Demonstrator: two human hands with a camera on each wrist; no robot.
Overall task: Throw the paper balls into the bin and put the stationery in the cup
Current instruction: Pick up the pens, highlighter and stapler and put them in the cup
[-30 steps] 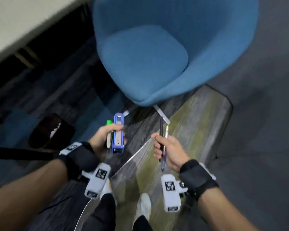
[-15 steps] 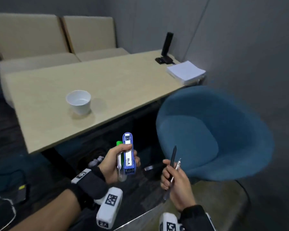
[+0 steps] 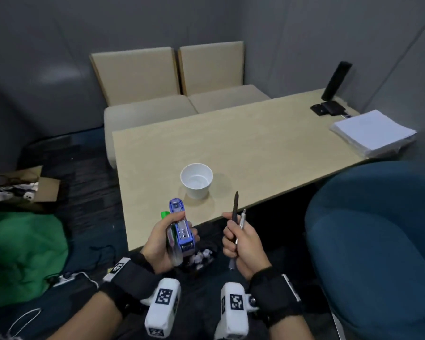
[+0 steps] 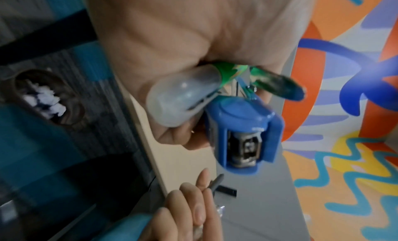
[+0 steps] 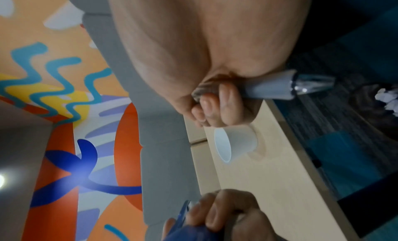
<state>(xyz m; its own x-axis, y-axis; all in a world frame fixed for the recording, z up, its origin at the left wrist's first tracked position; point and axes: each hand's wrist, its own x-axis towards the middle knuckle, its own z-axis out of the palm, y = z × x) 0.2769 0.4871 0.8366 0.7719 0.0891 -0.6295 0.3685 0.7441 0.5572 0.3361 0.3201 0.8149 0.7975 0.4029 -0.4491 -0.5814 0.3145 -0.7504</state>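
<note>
A white paper cup (image 3: 196, 180) stands upright and empty near the front edge of the beige table (image 3: 255, 133); the right wrist view also shows the cup (image 5: 234, 142). My left hand (image 3: 157, 241) grips a blue stapler (image 3: 180, 228) together with a green-capped stick (image 3: 165, 214), just short of the table edge. To its right, my right hand (image 3: 243, 244) holds a dark pen (image 3: 235, 204) and a silvery pen (image 3: 242, 218), tips up. Below the hands, under the table, a dark bin (image 3: 201, 257) holds white paper balls (image 4: 46, 98).
A blue tub chair (image 3: 378, 241) fills the right. A stack of white paper (image 3: 373, 131) and a black device (image 3: 334, 94) sit at the table's far right. Beige sofa (image 3: 157, 106) behind; green bag (image 3: 22, 253) and cardboard box (image 3: 22, 187) on the floor at left.
The view has swung up from the floor and chair to the table. Both hands keep their holds and now sit close to the table's front edge, below the cup.
</note>
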